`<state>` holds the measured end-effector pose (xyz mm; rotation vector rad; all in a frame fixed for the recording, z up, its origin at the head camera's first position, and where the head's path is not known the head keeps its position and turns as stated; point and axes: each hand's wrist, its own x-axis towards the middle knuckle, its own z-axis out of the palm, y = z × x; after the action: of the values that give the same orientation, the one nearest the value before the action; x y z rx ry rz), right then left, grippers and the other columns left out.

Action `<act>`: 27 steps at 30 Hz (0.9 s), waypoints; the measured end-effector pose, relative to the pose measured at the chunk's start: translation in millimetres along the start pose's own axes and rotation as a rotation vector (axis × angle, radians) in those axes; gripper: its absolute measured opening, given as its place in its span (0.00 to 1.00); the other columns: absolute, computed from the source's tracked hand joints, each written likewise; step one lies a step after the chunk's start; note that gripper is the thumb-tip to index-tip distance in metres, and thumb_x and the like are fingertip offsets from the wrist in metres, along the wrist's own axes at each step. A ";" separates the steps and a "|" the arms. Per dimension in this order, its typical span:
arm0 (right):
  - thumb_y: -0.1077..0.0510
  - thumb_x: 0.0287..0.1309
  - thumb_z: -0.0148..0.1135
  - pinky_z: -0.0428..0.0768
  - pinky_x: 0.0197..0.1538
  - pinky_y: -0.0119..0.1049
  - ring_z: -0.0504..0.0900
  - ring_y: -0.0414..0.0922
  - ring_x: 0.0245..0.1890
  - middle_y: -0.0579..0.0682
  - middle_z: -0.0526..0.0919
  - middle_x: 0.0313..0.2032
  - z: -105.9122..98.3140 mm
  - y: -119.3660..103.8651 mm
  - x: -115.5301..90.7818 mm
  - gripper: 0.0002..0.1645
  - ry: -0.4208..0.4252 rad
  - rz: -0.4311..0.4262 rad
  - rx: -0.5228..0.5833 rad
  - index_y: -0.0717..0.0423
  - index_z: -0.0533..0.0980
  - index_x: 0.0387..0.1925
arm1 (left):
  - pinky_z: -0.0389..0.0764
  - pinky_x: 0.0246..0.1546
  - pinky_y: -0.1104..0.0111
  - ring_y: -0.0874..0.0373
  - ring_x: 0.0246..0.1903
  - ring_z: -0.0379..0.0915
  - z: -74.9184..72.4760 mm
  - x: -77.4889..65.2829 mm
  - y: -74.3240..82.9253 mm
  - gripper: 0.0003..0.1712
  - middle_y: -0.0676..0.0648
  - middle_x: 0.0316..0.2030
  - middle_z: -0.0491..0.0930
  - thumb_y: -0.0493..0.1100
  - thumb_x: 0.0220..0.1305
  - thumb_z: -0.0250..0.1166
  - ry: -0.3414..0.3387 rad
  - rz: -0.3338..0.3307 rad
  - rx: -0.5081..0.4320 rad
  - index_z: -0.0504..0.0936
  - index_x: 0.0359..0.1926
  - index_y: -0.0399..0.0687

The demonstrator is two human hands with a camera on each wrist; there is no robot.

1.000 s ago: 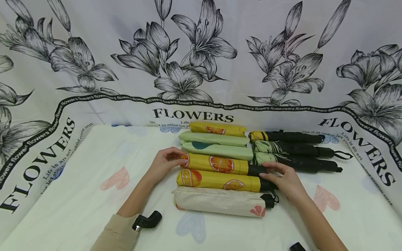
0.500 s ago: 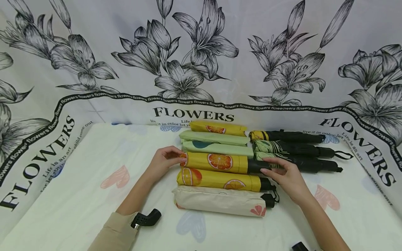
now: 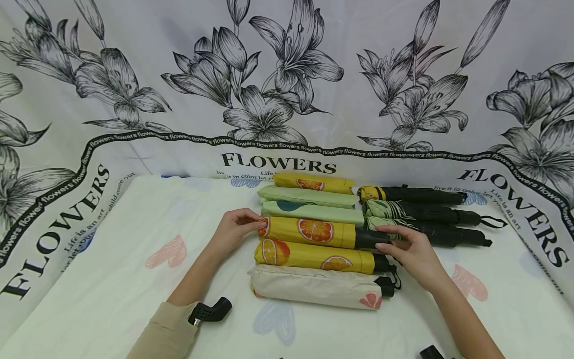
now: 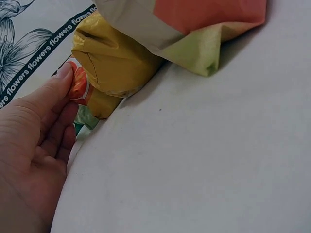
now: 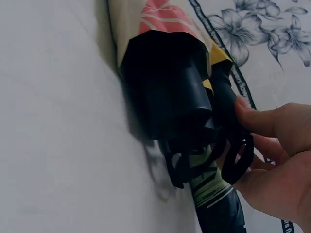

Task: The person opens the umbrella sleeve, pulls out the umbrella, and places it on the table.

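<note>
A folded yellow umbrella point(image 3: 287, 231) with orange-slice prints lies between both hands. My left hand point(image 3: 230, 234) pinches its left end, thumb in front, as the left wrist view also shows. At the other end, my right hand point(image 3: 412, 254) holds its black handle point(image 3: 369, 238) between thumb and fingers. In the right wrist view the thumb presses the handle and the other fingers are partly hidden behind it. Just nearer lies a second yellow umbrella point(image 3: 309, 257), then a cream umbrella point(image 3: 314, 287). Two light green umbrellas point(image 3: 314, 215) lie right behind the held one.
Another yellow umbrella point(image 3: 309, 183) lies farthest back. To the right are several folded umbrellas with black handles point(image 3: 444, 217), close to my right hand. White heart-patterned cloth point(image 3: 193, 289) covers the table, and a flower-printed curtain point(image 3: 188, 119) hangs behind.
The held yellow umbrella has shifted slightly away and left. My right hand has slid a little right along the black handle, so more of the handle shows. My left hand keeps its pinch.
</note>
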<state>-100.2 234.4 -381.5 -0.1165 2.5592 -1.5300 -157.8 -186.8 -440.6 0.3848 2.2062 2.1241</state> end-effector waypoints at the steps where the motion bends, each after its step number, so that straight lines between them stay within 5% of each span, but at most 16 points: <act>1: 0.62 0.69 0.69 0.74 0.34 0.33 0.84 0.31 0.41 0.68 0.70 0.71 -1.8 -0.9 -0.5 0.30 0.000 0.001 -0.008 0.64 0.75 0.69 | 0.84 0.41 0.74 0.65 0.36 0.83 0.3 0.1 0.0 0.15 0.49 0.36 0.89 0.31 0.67 0.72 0.000 0.001 -0.001 0.82 0.44 0.18; 13: 0.55 0.70 0.71 0.82 0.46 0.28 0.83 0.24 0.46 0.68 0.66 0.75 -30.4 2.2 -1.4 0.34 -0.002 0.037 -0.091 0.61 0.73 0.72 | 0.83 0.40 0.75 0.66 0.36 0.82 1.5 -0.4 2.1 0.15 0.53 0.34 0.88 0.32 0.66 0.73 0.015 -0.012 0.001 0.82 0.44 0.18; 27: 0.53 0.70 0.71 0.83 0.45 0.32 0.83 0.23 0.46 0.68 0.68 0.73 -54.4 13.1 -2.7 0.32 -0.010 0.036 -0.068 0.58 0.75 0.70 | 0.83 0.41 0.75 0.66 0.37 0.82 1.5 -0.2 2.7 0.13 0.53 0.34 0.89 0.30 0.67 0.71 0.009 -0.007 -0.026 0.82 0.44 0.17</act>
<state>-106.9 288.2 -367.5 -0.0852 2.5918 -1.4271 -156.9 -185.3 -438.0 0.3660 2.1791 2.1528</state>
